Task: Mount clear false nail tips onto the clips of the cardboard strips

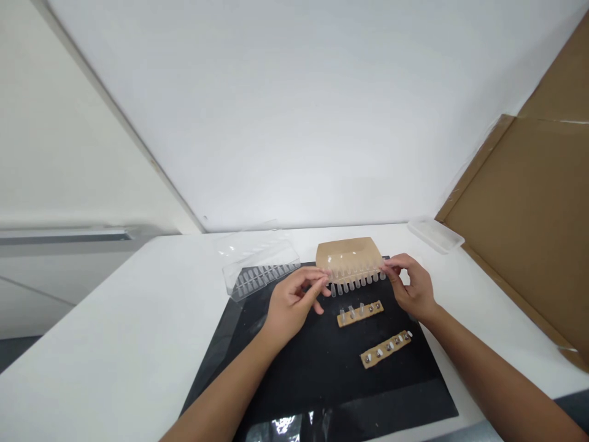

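While my left hand [294, 296] and right hand [413, 286] pinch its ends, a see-through strip of false nails [358, 283], rounded tips ranked in two pale rows, stretches over the black mat's [304, 374] far side, partly before a tan card [347, 248]; two studded bars [359, 316] lie nearer me.

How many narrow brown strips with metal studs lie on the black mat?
2. One strip lies just below the row of clear tips held between the left hand and right hand; the other strip is lower in view, farther right. No others show.
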Demonstrator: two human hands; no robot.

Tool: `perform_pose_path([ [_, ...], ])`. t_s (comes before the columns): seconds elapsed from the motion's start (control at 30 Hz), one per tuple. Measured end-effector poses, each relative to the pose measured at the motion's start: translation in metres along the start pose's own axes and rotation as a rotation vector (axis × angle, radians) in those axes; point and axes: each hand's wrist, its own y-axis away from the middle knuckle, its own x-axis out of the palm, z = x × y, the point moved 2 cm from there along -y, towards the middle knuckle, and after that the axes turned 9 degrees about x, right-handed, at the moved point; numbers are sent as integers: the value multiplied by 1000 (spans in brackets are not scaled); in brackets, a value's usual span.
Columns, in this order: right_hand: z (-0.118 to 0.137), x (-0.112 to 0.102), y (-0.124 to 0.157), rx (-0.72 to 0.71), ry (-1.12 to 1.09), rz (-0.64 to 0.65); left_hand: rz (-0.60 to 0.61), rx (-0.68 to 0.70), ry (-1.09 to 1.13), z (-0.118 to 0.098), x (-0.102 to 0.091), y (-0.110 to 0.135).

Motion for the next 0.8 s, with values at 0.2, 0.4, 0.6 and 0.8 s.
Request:
perform_pose_path([
  [0.2, -1, 1, 0, 14, -12, -1, -49, -90, 42, 3, -1, 0],
  [0.4, 0, 1, 0, 40, -9, -4, -22, -14, -231, 7, -8, 3],
  [0.6, -1, 2, 1, 77, -31, -9, 29, 138, -482, -3, -8, 4],
  [0.8, 0, 2, 1, 67, -22, -1, 4, 94, -480, -1, -8, 5],
])
